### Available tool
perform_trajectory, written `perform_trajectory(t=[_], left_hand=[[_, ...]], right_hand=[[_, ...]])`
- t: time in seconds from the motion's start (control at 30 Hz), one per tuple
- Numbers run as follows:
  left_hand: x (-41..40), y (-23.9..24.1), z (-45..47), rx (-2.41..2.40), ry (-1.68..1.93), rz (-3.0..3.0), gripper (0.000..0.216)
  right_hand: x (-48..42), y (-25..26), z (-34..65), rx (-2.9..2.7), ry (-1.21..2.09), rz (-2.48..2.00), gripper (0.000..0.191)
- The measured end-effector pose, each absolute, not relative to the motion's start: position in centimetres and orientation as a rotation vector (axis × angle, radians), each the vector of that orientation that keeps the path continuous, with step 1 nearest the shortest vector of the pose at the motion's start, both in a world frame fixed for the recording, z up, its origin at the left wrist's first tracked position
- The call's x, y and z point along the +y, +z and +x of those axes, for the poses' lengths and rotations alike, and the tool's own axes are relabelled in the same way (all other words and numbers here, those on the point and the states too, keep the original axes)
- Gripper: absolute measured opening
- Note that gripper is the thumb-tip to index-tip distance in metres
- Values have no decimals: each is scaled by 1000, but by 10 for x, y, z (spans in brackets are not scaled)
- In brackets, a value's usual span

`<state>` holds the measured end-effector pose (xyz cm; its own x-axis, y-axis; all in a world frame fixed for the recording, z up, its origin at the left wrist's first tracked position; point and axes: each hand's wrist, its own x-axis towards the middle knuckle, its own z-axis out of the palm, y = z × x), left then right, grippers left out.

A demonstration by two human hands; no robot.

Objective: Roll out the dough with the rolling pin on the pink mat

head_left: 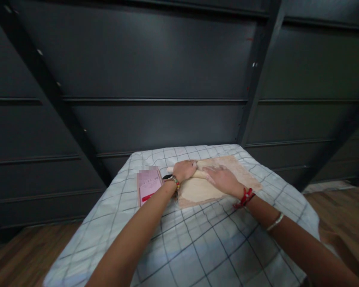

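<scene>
A pale rolling pin [200, 174] lies across a thin, flattened sheet of dough [197, 191] on a floury board [251, 181]. My left hand [184, 170] is curled over the pin near its left end, which pokes out beyond the hand. Further along, my right hand [223, 179] rests on the pin with its fingers stretched out flat, and flour whitens the fingertips. The pin's right end is hidden by that hand.
A pink notepad [151, 183] with handwriting and a red pen [147, 197] lies left of the board. A small dark object [167, 177] sits by my left wrist. A checked cloth [197, 247] covers the table, and a dark panelled wall [155, 59] rises behind.
</scene>
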<state>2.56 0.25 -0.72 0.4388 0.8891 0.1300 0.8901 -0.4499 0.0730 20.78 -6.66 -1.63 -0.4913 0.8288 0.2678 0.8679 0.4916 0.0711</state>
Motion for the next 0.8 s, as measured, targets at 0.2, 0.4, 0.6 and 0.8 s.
perform_trajectory(t=[0.2,0.4,0.6,0.8], left_hand=[[-6,-6,26,-1649,-250,-2665,42],[-30,-16,12,-1485,-261,-2618,45],[-13,-7,26,-1742,-201,-2609,47],[23,-4,35,-1784,-241,-2602,45]], right_hand=[[-73,-14,207,-2536,-288,-1492,43],[-97,-21,207,-2520,-280,-1376,49],[-60,-18,215,-2519,-192,-1521,50],[-14,-15,222,-2509,-188,-1596,49]])
